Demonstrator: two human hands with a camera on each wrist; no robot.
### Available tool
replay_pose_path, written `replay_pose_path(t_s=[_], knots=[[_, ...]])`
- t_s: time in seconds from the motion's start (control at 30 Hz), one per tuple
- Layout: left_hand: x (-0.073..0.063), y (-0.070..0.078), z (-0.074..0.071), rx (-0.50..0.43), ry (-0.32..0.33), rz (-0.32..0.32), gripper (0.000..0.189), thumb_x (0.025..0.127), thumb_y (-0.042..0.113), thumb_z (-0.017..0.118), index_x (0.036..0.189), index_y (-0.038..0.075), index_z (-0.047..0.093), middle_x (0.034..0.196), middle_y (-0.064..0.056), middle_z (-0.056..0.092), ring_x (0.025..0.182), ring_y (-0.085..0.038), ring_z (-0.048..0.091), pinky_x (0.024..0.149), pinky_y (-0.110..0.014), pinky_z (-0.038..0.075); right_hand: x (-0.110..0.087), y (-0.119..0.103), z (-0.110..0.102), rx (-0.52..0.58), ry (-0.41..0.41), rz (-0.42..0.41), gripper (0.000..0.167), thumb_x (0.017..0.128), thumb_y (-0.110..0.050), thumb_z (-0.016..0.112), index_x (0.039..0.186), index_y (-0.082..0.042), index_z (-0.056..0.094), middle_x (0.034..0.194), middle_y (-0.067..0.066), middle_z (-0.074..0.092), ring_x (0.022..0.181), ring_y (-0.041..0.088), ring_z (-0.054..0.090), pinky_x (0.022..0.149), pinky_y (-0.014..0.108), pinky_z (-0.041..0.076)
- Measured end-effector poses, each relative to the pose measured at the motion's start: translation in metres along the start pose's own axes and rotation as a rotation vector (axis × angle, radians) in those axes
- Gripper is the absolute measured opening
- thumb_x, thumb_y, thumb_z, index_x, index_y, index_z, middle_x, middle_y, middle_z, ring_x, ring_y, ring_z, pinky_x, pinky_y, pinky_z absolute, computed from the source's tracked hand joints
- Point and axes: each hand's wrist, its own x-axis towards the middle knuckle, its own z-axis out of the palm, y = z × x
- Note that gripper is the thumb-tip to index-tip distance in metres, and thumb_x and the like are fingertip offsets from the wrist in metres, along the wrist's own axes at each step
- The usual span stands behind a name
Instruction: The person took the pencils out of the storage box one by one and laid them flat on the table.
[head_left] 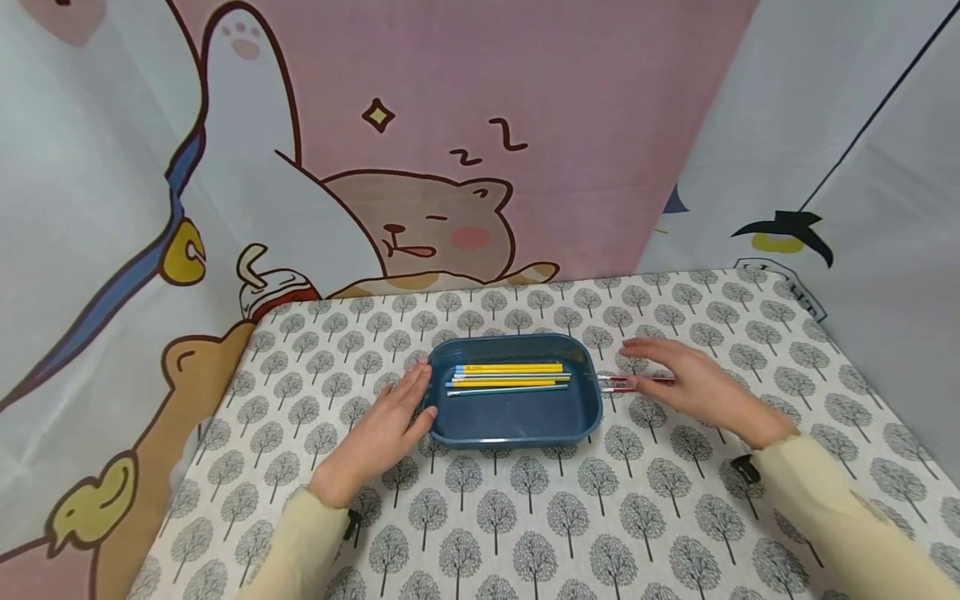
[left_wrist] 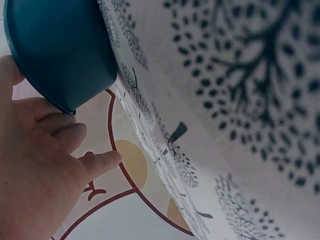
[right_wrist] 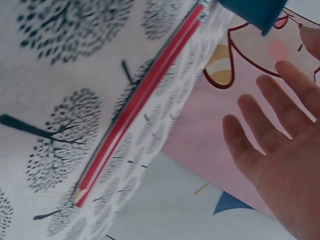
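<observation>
A dark blue rectangular box with rounded corners sits on the table. Inside it, several yellow and blue-green pencils lie side by side, mostly lengthwise. My left hand rests at the box's left end, fingers relaxed along the rim and thumb by the near corner; the left wrist view shows that hand against the outer wall. Just right of the box, two red pencils lie parallel on the cloth. Over them my right hand hovers with fingers spread, holding nothing.
A white cloth printed with grey trees covers the table. Behind it hangs a pink and white cartoon curtain, which also runs down the left and right sides.
</observation>
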Motion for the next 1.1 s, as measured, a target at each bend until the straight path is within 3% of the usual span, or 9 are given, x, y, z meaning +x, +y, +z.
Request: replay_pose_path(t_s=[0.27,0.53,0.83,1.1], knots=[[0.002,0.001,-0.002,0.001,-0.003,0.004,0.066,0.110,0.036,0.048,0.163,0.005,0.025,0.171,-0.013,0.020,0.155,-0.032,0.025,0.121,-0.063,0.026,-0.002,-0.022,-0.008,0.002,0.005,0.026,0.067,0.099,-0.041,0.071,0.155,-0.012,0.050,0.165,0.013,0.036,0.148,0.044,0.034,0.113,0.071,0.032],[0.002,0.003,-0.003,-0.008,-0.001,0.001,0.065,0.110,0.033,0.050,0.163,0.003,0.026,0.170,-0.014,0.022,0.155,-0.033,0.026,0.120,-0.064,0.026,0.004,-0.046,-0.005,-0.024,0.043,-0.012,0.079,0.096,-0.043,0.074,0.161,-0.015,0.040,0.169,0.005,0.029,0.154,0.039,0.026,0.117,0.071,0.025],[0.001,0.002,-0.002,-0.006,-0.003,-0.001,0.065,0.110,0.033,0.049,0.163,0.003,0.025,0.171,-0.014,0.021,0.155,-0.033,0.025,0.121,-0.063,0.026,0.016,-0.071,0.002,-0.078,-0.013,-0.028,0.082,0.097,-0.053,0.068,0.164,-0.018,0.034,0.171,0.003,0.023,0.158,0.034,0.012,0.122,0.067,0.015],[0.001,0.002,-0.001,-0.008,0.003,0.000,0.065,0.110,0.033,0.049,0.162,0.002,0.026,0.170,-0.014,0.020,0.155,-0.033,0.025,0.120,-0.063,0.026,0.035,-0.094,0.010,-0.116,-0.064,-0.091,0.083,0.098,-0.061,0.062,0.165,-0.020,0.032,0.172,0.001,0.021,0.158,0.034,0.013,0.122,0.068,0.015]])
